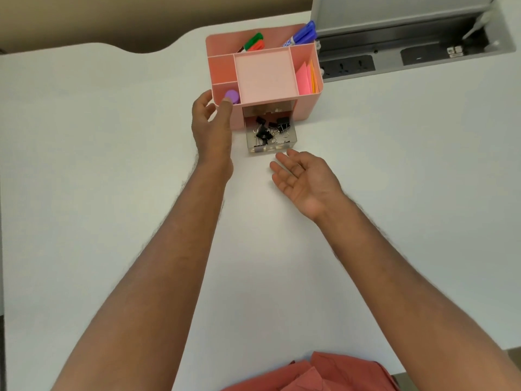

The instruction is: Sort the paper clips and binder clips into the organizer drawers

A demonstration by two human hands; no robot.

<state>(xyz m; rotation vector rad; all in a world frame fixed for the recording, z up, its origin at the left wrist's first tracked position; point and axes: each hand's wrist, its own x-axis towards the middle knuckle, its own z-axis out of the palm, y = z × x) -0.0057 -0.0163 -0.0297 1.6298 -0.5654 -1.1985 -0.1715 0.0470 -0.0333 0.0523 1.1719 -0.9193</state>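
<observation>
Bracing the pink organizer point(303, 107) with my left hand point(211, 128), I have the fingers spread loosely against its front-left corner, touching the wall but closed around nothing. My right hand point(304, 179) lies just in front of the organizer, palm up and fingers wide, empty, with the fingertips near the front edge of the clear drawer point(270, 148). That drawer is pulled out from the organizer's front face and holds a heap of black binder clips point(267, 129) with their silver wire handles; I cannot tell whether any paper clips lie among them. In the organizer's front-left compartment sits a purple cap point(232, 95), right by my left fingertips. At the organizer's back stand a green and orange marker point(253, 43) and a blue marker point(303, 33); pink and orange sticky notes point(307, 80) lean in its right compartment. The organizer rests on the white table point(112, 165), and behind it to the right a grey power-socket tray point(394, 55) is set into the tabletop.
</observation>
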